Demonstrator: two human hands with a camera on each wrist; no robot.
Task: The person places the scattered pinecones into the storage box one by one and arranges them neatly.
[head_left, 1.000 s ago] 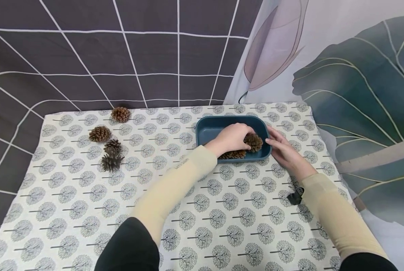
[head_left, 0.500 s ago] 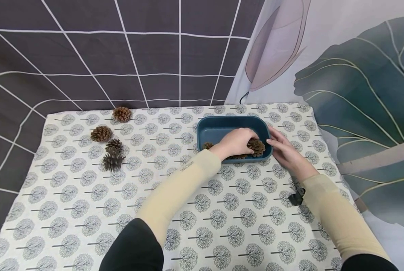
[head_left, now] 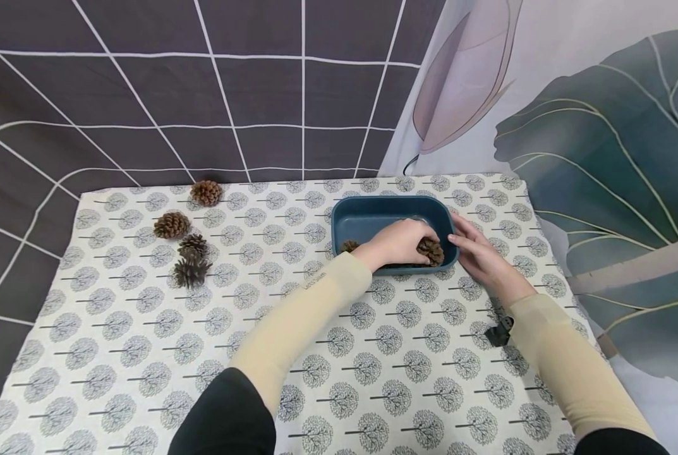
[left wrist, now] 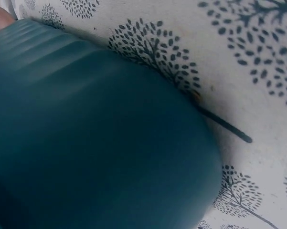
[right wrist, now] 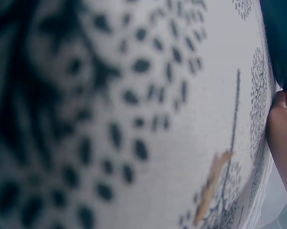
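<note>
A dark blue rectangular tray [head_left: 367,207] with rounded corners stands at the back right of the table. My left hand [head_left: 398,241] reaches over its near rim and grips a brown pine cone [head_left: 431,251] in its right part. Another pine cone [head_left: 349,246] shows at the tray's left end; the hand and wrist hide more of the contents. At the right end, my right hand [head_left: 483,259] holds the tray, thumb on the rim and fingers along the outside wall. The left wrist view is mostly filled by the tray's wall [left wrist: 110,133].
Several more pine cones lie at the back left: one near the back edge [head_left: 206,193], a brown one [head_left: 171,225] before it, and a grey-brown pine cone [head_left: 191,273] touching its neighbour. A tree-patterned cloth [head_left: 293,303] covers the table. A dark tile-patterned curtain [head_left: 248,95] hangs behind.
My left hand has sunk a little lower into the tray with the pine cone. The cone at the tray's left end has come into sight. My right hand stays at the rim.
</note>
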